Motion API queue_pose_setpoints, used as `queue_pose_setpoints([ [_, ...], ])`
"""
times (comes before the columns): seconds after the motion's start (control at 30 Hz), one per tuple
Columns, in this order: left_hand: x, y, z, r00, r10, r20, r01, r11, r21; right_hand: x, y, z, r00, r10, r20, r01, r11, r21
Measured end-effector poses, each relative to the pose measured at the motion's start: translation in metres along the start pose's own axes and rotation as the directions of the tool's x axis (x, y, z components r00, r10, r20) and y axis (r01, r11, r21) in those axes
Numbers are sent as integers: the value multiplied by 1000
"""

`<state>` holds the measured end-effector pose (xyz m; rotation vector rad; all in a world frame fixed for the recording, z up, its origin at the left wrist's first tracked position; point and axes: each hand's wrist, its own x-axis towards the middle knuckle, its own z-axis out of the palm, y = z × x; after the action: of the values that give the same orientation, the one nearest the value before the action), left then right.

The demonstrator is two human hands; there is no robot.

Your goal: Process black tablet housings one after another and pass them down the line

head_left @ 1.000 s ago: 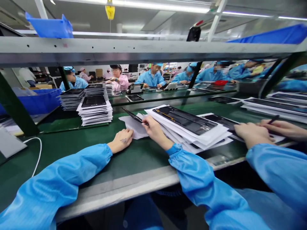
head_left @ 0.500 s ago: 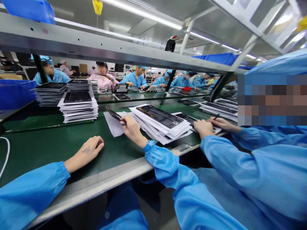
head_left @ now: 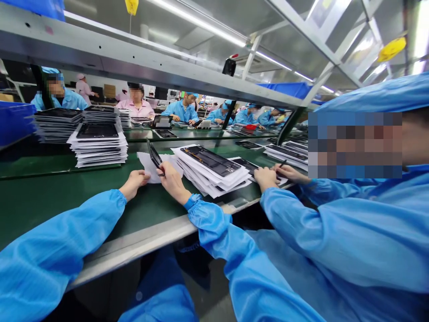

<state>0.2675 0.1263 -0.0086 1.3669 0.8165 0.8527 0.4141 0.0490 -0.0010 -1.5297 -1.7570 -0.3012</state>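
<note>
In my right hand (head_left: 173, 182) is a thin black device panel (head_left: 154, 154), gripped at its near end and tilted up over the green work surface. Under it lies a white paper sheet (head_left: 143, 163). My left hand (head_left: 134, 182) pinches the near left corner of this sheet between thumb and fingers. Just right of my right hand is a loose stack of white paper sheets (head_left: 201, 175), with a black panel (head_left: 214, 160) showing an orange flex cable on top.
Stacked panels and paper (head_left: 97, 145) stand at the back left, near a blue bin (head_left: 15, 123). At right, a co-worker's hands (head_left: 268, 179) work on another panel with a dark thin tool. A metal shelf beam (head_left: 140, 67) crosses above the green bench (head_left: 50, 192).
My left hand has moved forward and right from the bare bench to the paper sheet and closed on its corner. The panel in my right hand has tipped more upright.
</note>
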Motion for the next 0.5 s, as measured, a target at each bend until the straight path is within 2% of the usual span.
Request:
queue_pose_setpoints([
  [0.07,-3,6,-10,999,52,-5,-51,985,166,-1,-6,-4,999,-46,3,46,999,-15],
  [0.17,-21,24,-37,981,195,12,-187,921,341,-10,-25,-11,990,-142,14,143,988,-55],
  [0.3,-74,48,-83,945,314,87,-316,823,472,-32,-66,-16,944,-319,86,327,940,-101],
  [0.4,-120,48,-113,946,311,92,-312,794,522,-47,-98,-14,877,-455,155,472,875,-109],
  [0.5,-158,35,-134,970,230,74,-231,796,559,-58,-126,-9,803,-557,211,586,803,-109],
])
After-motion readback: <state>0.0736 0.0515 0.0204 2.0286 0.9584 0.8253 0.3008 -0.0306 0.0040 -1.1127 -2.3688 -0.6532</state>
